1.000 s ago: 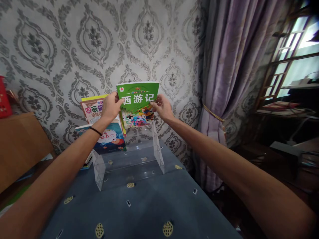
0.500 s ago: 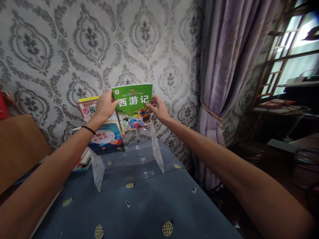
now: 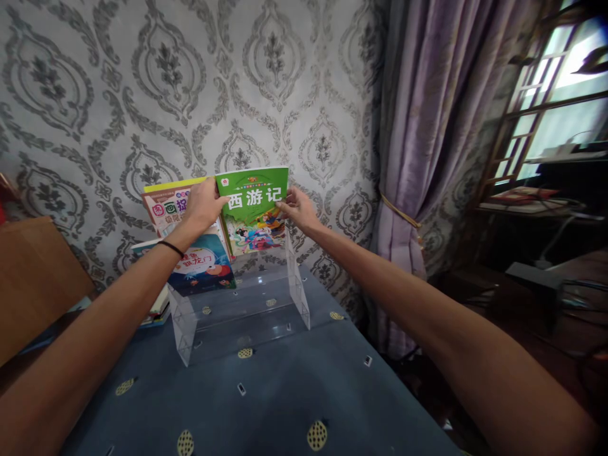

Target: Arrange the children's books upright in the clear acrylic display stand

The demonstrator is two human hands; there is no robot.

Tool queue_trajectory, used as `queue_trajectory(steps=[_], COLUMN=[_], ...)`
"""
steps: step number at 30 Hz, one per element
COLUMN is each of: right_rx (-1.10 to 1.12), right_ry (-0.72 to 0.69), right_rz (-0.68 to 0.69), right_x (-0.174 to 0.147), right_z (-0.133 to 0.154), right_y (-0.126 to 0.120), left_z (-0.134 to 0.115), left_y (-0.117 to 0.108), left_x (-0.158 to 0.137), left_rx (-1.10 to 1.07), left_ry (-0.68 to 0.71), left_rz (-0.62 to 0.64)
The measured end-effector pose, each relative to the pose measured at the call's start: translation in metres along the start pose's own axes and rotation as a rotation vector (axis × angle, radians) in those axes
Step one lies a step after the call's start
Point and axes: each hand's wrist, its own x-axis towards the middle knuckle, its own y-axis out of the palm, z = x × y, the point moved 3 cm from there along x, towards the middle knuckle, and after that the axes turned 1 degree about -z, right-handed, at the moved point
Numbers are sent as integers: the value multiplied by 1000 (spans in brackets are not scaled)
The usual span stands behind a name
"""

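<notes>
Left hand (image 3: 203, 204), right hand (image 3: 300, 210): pinch green book (image 3: 256, 218) by edges.
Clear rack (image 3: 298, 294) below hands: likely seating step; calls for squaring.

In front of the clear, tiered plastic rack (image 3: 240, 316), the broad dark blue counter (image 3: 266, 411) with its pineapple print leaves a free approach, and the rack's lower tiers can be reached between its two side panels. Higher up, the upright green paperback (image 3: 256, 221) fills the space between left grip (image 3: 203, 206) and right grip (image 3: 300, 212). The dark blue picture book (image 3: 204, 272) and brown-covered book (image 3: 166, 206) block the rack's left part, where the left forearm (image 3: 114, 316) also crosses. Behind, the grey patterned wall (image 3: 190, 82) bars passage. A narrow counter strip lies free right of the rack, beneath the right forearm (image 3: 403, 297).
</notes>
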Motion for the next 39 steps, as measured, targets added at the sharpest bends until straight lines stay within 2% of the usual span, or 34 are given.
queue_trajectory(steps=[7, 17, 23, 28, 39], right_rx=[-18, -144, -188, -206, -143], right_ry=[78, 129, 112, 110, 108], right_rz=[-9, -39, -80, -113, -70], right_x=[-1, 0, 3, 7, 0], right_z=[-10, -7, -13, -16, -5], right_y=[-1, 1, 2, 6, 2], left_z=[-2, -3, 0, 1, 2], left_y=[6, -1, 1, 0, -3], left_x=[0, -8, -4, -3, -5], left_rx=[91, 189, 181, 180, 45], left_ry=[-19, 10, 27, -41, -71], left_rz=[55, 54, 40, 58, 86])
